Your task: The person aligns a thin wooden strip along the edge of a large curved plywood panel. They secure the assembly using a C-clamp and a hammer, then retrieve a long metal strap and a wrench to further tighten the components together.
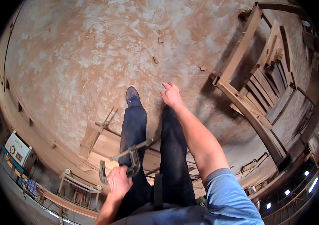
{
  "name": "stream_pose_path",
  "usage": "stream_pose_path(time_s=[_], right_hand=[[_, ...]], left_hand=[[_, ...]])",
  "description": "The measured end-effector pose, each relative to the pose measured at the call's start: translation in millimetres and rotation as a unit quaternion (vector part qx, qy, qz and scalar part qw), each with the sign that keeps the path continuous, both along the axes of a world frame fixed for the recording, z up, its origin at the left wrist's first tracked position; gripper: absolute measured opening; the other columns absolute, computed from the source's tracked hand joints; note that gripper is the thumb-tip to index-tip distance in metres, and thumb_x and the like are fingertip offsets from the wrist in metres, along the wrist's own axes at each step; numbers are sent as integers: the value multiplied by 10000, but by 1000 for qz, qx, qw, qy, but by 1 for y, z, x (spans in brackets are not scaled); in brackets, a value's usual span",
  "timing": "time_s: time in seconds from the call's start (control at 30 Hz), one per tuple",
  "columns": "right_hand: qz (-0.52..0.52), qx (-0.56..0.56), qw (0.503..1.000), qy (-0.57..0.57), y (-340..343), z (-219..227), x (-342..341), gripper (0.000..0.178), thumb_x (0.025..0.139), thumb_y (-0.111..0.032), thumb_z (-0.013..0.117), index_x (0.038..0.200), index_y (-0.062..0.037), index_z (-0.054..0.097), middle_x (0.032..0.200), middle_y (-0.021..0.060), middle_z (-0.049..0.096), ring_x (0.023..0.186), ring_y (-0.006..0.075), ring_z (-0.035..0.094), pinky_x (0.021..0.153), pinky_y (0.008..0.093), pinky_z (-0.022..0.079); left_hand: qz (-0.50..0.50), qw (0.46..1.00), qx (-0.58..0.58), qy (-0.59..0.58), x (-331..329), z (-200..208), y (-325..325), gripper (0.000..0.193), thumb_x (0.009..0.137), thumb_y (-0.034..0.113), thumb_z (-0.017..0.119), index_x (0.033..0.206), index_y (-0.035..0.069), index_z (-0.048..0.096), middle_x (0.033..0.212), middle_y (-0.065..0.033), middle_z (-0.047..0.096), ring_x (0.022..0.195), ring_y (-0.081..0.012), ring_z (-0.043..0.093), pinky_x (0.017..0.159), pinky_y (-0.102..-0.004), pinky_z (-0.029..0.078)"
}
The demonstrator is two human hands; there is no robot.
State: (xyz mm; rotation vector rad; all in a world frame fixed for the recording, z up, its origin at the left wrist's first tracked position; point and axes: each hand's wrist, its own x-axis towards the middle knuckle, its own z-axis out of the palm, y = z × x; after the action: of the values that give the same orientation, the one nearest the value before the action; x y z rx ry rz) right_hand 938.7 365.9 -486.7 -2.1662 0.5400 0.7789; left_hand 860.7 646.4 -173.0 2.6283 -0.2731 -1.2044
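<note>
Sawdust-brown grime and pale smears cover the workshop floor [92,48]. Low in the view, in front of the person's left leg, is a metal C-clamp [134,159], carried clear of the ground. The left hand [119,182] has its fingers curled tightly round the clamp, probably on its frame, a grip that would steady its weight and leave the screw bar free; the exact contact is partly hidden. Out ahead of the right leg, the right hand [171,95] holds nothing, its fingers loosely bent and slightly apart, perhaps held out for balance. Near the left leg lie wooden boards [107,144]. Ahead, small wood offcuts [161,39] are scattered. To the right stands a curved wooden frame [242,45], with slats [260,84] lined up side by side within it, seemingly to keep them together. Far left sits a white boxy machine [17,148].
</note>
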Motion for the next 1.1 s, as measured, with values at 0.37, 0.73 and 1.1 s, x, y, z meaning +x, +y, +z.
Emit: stream_pose_path(time_s=[0.37, 0.73, 1.1], right_hand=[[151, -82, 976, 134, 28, -159, 110, 481, 844, -130, 573, 1323, -161, 551, 1454, 198, 334, 1256, 406, 431, 1011, 487, 445], [-510, 378, 772, 27, 17, -37, 84, 218, 919, -45, 533, 1135, -34, 566, 1034, 115, 598, 839, 234, 648, 754, 407, 576], [-428, 622, 651, -74, 22, 447, -16, 278, 917, -22, 526, 1195, -11, 528, 827, 49, 614, 763, 157, 655, 699, 302, 534]], left_hand=[[51, 997, -34, -56, 11, -37, 29, 219, 662, 98, 627, 840, 3, 543, 716, -172, 528, 616, -377, 538, 543, -453, 430], [70, 997, -39, 0, 12, -39, 31, 237, 723, 98, 658, 932, 4, 599, 789, -202, 602, 737, -412, 594, 678, -484, 492], [-50, 998, -36, 7, 100, 92, 54, 203, 804, 100, 634, 978, -2, 607, 811, -253, 638, 773, -446, 622, 684, -482, 492]])
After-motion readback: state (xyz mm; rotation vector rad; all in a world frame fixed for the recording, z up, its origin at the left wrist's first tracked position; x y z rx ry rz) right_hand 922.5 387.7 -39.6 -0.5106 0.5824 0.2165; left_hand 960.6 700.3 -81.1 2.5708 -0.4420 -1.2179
